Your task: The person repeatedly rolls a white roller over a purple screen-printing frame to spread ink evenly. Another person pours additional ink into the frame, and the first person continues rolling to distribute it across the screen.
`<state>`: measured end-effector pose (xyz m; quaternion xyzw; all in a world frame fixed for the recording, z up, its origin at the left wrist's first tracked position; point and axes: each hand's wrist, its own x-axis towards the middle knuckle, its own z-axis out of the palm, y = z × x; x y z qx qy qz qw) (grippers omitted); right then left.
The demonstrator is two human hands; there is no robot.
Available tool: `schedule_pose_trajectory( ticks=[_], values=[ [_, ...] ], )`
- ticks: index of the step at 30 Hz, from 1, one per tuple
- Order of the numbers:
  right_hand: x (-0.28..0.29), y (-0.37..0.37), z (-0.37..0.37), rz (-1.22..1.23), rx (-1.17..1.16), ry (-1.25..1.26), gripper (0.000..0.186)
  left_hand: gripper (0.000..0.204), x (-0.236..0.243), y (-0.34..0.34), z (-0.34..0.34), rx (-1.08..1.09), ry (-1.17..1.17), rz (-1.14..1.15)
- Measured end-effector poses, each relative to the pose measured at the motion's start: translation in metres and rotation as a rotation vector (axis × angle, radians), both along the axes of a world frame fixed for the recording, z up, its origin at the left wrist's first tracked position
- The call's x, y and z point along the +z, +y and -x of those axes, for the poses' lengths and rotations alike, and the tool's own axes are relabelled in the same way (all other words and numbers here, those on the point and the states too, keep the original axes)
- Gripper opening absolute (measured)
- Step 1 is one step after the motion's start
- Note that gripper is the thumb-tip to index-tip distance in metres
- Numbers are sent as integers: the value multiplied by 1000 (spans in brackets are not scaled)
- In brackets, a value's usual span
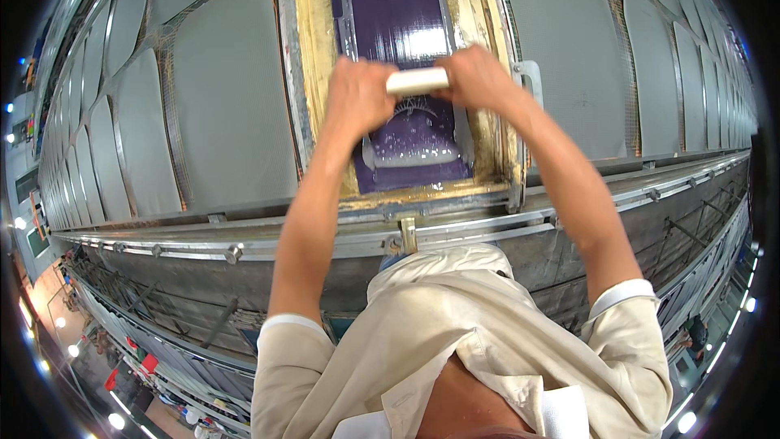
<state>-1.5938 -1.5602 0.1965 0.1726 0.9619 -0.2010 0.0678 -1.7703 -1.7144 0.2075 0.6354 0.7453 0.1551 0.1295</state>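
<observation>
Squeegee (417,81): cream-coloured, straight bar, held crosswise over glossy, wet-looking purple screen (394,12) inside yellow-edged printing frame (309,41). Left hand (360,91), right hand (477,80): fingers curled round opposite ends.

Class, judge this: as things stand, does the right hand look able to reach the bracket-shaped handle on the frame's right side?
Probably yes, once the right hand releases the cream squeegee: the bracket-shaped handle lies close on its right, with nothing visible between.

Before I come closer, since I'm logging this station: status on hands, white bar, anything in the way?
Left hand and right hand both gripping white bar. Bar over purple panel, inside yellowish frame. Possible snag: silver bracket near right hand.
</observation>
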Motion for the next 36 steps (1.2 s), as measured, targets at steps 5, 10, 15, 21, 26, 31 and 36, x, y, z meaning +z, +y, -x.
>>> schedule_pose_trajectory(
  ticks=[5,10,15,21,26,31,36],
  values=[
    [25,-86,-64,118,37,-65,39,19,6,-100,-74,62,-19,58],
    [3,-19,-82,12,-548,456,47,27,4,-111,-77,3,89,-73],
    [-60,39,-99,43,-1078,319,41,26,-3,-112,-79,-26,107,-38],
    [-26,34,-104,75,-1032,460,35,31,7,-131,-75,59,6,-86],
    [-3,-4,-56,206,-1058,542,29,33,20,-167,-38,73,23,-74],
    [-56,-98,61,261,-979,673,27,25,23,-258,87,49,23,-137],
    [-45,-164,143,335,-1011,715,29,44,26,-342,146,1,138,-133]
  ],
)
